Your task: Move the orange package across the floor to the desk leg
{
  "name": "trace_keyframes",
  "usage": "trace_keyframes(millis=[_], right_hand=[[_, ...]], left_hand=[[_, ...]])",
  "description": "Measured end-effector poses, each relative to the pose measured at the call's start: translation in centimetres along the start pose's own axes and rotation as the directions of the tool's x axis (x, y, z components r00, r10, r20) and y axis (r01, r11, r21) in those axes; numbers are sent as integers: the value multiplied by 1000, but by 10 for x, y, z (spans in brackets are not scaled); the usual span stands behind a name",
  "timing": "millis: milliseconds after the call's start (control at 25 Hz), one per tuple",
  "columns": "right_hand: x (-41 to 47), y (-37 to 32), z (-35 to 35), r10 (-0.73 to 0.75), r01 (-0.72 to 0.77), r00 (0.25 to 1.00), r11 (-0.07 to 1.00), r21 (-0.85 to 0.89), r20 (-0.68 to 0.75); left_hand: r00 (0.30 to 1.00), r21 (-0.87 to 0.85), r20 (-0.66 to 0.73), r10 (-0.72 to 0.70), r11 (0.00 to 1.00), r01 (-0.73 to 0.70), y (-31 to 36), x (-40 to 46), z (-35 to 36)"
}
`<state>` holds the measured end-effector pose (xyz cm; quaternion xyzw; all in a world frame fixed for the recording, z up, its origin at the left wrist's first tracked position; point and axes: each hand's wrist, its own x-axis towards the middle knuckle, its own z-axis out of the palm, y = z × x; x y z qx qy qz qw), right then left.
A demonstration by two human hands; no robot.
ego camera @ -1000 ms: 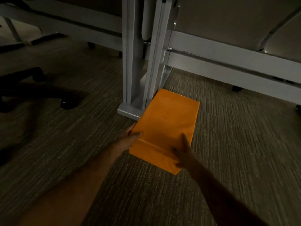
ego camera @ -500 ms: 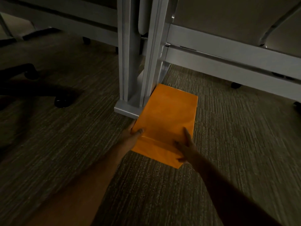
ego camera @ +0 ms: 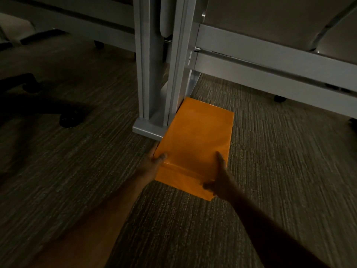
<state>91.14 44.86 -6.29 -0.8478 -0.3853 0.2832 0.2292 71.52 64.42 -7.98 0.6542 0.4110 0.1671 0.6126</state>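
Note:
The orange package lies flat on the carpet, its left long edge against the foot of the grey desk leg. My left hand grips the package's near left edge, thumb on top and fingers along the side. My right hand holds the near right corner, one finger stretched forward over the top face. The near end of the package shows a folded flap.
A black office chair base with a caster stands to the left on the carpet. Grey desk rails run to the right behind the leg, with small casters under them. Striped carpet spreads right of the package.
The package has slid a little farther along the desk leg's foot, with both hands keeping their hold on its near end.

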Motion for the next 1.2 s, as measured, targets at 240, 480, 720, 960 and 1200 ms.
trace_keyframes(millis=[240, 480, 720, 960, 1200], right_hand=[[-9, 1, 9, -44, -34, 982, 916, -400, -184], [-24, -3, 27, -131, -29, 957, 843, -537, -258], [-30, -6, 47, -67, -41, 960, 926, -375, -270], [-22, -2, 39, -45, -47, 976, 913, -405, -214], [-23, -31, 3, 163, -146, 987, 862, -486, -8]], left_hand=[[999, -33, 6, 49, 998, -49, -2, 2, 1], [997, 125, -32, 76, 990, -72, 0, 0, 2], [952, 352, -116, 283, 908, -227, -21, 0, 15], [966, 509, -51, 254, 839, -194, -10, 3, 13], [969, 902, 50, 244, 405, -148, 51, -43, 18]])
